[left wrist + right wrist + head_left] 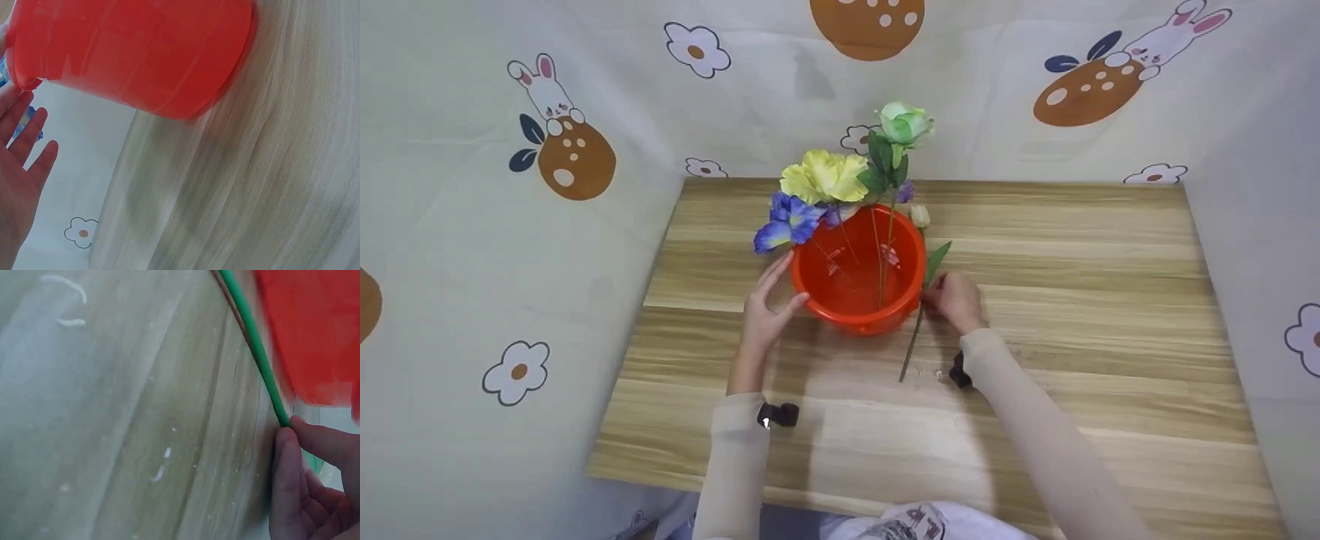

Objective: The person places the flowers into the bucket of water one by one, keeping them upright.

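A red plastic bucket [861, 321] stands on the wooden table, with artificial flowers leaning in it. They include a yellow flower [825, 178], a blue-purple flower [787, 222] and a pale green rose [905, 124] with dark leaves. My left hand [765, 315] is at the bucket's left side, thumb and fingers spread along the rim. In the left wrist view its fingers look fairly straight. To the right of the bucket, my right hand [958, 301] pinches the green stem [256, 343] of a whitish flower [919, 217] between thumb and finger. That stem slants low alongside the bucket, outside it.
The wooden table [1095, 300] meets a cloth backdrop [780, 97] printed with rabbits and flowers at the back and sides. A purple bloom [906, 191] shows behind the bucket's rim. Small shiny bits [167, 453] lie on or reflect from the tabletop near the right hand.
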Demonstrator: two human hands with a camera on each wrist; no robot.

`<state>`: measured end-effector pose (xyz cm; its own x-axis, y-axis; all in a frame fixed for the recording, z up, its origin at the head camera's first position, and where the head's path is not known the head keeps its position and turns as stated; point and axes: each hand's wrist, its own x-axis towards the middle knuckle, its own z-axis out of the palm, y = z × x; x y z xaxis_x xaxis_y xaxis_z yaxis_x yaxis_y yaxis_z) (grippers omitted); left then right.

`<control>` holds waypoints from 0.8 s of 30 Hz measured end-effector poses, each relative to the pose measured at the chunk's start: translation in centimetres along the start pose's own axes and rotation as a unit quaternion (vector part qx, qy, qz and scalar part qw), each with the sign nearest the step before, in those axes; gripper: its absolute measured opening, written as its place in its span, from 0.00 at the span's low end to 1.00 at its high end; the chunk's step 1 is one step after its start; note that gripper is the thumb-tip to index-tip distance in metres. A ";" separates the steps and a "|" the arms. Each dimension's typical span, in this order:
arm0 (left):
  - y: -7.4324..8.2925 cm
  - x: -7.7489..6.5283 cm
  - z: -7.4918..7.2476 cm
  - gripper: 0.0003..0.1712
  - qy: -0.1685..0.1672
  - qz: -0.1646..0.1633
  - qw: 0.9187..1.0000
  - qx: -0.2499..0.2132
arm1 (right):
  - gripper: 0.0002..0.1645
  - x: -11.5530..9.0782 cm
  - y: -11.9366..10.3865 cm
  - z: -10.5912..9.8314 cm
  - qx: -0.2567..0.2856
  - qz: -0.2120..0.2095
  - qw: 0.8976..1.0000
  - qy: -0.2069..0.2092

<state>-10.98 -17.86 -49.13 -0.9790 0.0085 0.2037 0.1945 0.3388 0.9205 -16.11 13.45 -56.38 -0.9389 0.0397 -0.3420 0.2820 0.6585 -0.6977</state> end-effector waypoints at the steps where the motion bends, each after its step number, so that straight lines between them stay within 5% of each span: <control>1: 0.0 0.0 0.0 0.36 0.001 0.000 1.000 -0.001 | 0.10 0.0 -0.1 0.0 -0.006 -0.002 1.000 -0.004; 14: 0.3 -0.2 -0.2 0.36 -0.008 -0.003 1.000 0.007 | 0.07 -0.5 -0.1 -0.3 0.034 0.032 0.998 -0.029; 19: 0.6 -0.1 -0.1 0.36 -0.004 0.005 1.000 0.009 | 0.06 -0.5 0.2 -0.8 0.125 0.047 0.990 -0.039; 24: 0.6 -0.1 -0.1 0.36 -0.002 0.005 1.000 0.010 | 0.11 -0.6 0.6 -1.9 0.250 0.055 0.965 -0.052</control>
<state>-10.76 -17.74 -48.53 -0.9774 0.0153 0.2107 0.2022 0.3566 0.9121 -15.73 15.26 -55.44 -0.8804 -0.0037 -0.4741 0.4630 0.2090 -0.8614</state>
